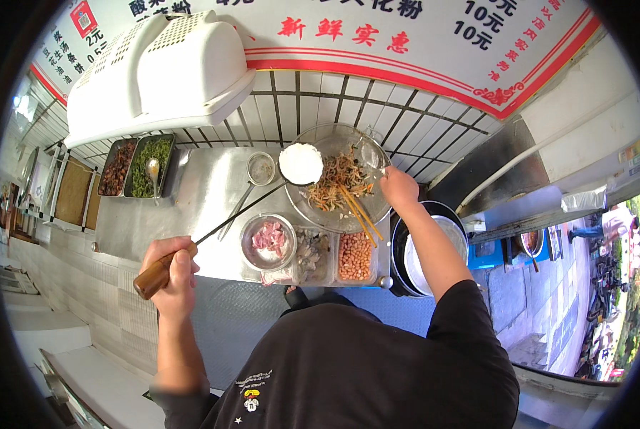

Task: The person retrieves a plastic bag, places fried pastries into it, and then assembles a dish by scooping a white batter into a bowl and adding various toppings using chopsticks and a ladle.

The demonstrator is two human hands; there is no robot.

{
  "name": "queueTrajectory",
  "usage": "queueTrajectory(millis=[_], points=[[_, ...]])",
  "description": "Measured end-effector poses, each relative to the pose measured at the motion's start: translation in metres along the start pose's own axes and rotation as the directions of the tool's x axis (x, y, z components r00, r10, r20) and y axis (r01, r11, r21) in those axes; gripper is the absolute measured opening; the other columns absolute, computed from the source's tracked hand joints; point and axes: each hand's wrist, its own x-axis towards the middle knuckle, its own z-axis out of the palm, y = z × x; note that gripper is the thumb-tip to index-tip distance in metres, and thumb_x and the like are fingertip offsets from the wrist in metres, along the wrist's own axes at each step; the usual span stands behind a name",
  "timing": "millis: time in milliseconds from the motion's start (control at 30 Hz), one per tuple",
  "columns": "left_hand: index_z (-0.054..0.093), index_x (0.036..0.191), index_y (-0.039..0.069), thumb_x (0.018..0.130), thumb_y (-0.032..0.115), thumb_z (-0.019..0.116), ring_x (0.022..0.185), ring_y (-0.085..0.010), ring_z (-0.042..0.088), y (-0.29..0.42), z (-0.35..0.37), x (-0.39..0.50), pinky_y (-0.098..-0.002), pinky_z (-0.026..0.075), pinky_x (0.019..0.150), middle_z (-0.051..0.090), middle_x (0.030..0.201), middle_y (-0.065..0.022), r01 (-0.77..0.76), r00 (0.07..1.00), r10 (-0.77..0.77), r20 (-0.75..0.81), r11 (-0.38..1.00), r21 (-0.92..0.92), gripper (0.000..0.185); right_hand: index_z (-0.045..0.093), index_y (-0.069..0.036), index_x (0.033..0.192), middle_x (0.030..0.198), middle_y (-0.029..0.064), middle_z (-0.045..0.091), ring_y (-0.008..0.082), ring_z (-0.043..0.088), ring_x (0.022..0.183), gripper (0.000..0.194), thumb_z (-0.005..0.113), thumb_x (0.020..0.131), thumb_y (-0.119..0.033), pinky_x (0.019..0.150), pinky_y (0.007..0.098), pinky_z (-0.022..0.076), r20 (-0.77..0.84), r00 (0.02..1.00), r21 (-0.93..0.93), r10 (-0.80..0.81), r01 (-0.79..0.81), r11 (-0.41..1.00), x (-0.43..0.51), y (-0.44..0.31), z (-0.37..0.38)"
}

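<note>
My left hand (172, 271) grips the wooden handle of a long metal ladle (242, 210). The ladle's round bowl, heaped with a white substance (300, 164), is over the left part of a wide metal basin (381, 201). Shredded mixed food (341, 174) lies in the basin, with a pair of wooden chopsticks (362, 213) resting on it and over the rim. My right hand (400, 185) is at the basin's right rim, fingers closed on the rim or on something small there; which one I cannot tell.
Nearer me stand a bowl of raw meat (269, 242), a container of greyish food (312, 254) and a tub of peanuts (356, 257). Tongs (235, 212) lie below a small bowl (261, 168). Trays of chopped greens (149, 165) and dark food (117, 167) stand left; a large pot (432, 249) stands right.
</note>
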Motion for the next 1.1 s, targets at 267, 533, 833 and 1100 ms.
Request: queueTrajectory(millis=[267, 533, 833, 1100], points=[[0.06, 0.092, -0.002, 0.09, 0.021, 0.059, 0.048, -0.007, 0.049, 0.001, 0.01, -0.006, -0.0195, 0.036, 0.039, 0.06, 0.07, -0.0084, 0.022, 0.998, -0.021, -0.06, 1.0, 0.016, 0.023, 0.067, -0.018, 0.103, 0.093, 0.0094, 0.068, 0.0321, 0.065, 0.081, 0.024, 0.052, 0.085, -0.025, 0.069, 0.0452, 0.0521, 0.184, 0.907, 0.092, -0.378, 0.367, 0.925, -0.001, -0.012, 0.011], [0.06, 0.092, -0.001, 0.09, 0.023, 0.061, 0.048, -0.0075, 0.049, 0.008, 0.018, -0.015, -0.0195, 0.036, 0.039, 0.06, 0.072, -0.0087, 0.008, 0.995, -0.005, -0.099, 1.0, 0.03, 0.025, 0.066, -0.022, 0.105, 0.093, 0.0109, 0.063, 0.0319, 0.064, 0.083, 0.021, 0.051, 0.089, -0.024, 0.069, 0.045, 0.0513, 0.1, 0.868, 0.024, -0.486, 0.486, 0.874, 0.033, -0.022, 0.007], [0.062, 0.093, -0.002, 0.09, 0.021, 0.061, 0.051, -0.0076, 0.052, 0.012, 0.024, -0.028, -0.0191, 0.038, 0.041, 0.061, 0.075, -0.0097, 0.114, 0.983, -0.108, -0.151, 0.993, 0.033, 0.023, 0.067, -0.018, 0.104, 0.092, 0.0119, 0.068, 0.0333, 0.064, 0.085, 0.026, 0.049, 0.091, -0.032, 0.072, 0.0469, 0.0511, 0.136, 0.935, 0.058, -0.327, 0.322, 0.945, 0.052, 0.008, 0.023], [0.061, 0.093, -0.002, 0.089, 0.02, 0.061, 0.051, -0.0075, 0.051, 0.011, 0.037, -0.023, -0.0191, 0.038, 0.042, 0.061, 0.073, -0.0084, 0.045, 0.991, -0.043, -0.127, 0.999, 0.009, 0.022, 0.059, -0.014, 0.122, 0.091, 0.0122, 0.062, 0.0306, 0.062, 0.084, 0.051, 0.049, 0.09, -0.052, 0.071, 0.043, 0.0491, 0.109, 0.948, -0.06, -0.298, 0.306, 0.95, -0.057, 0.023, -0.034]])
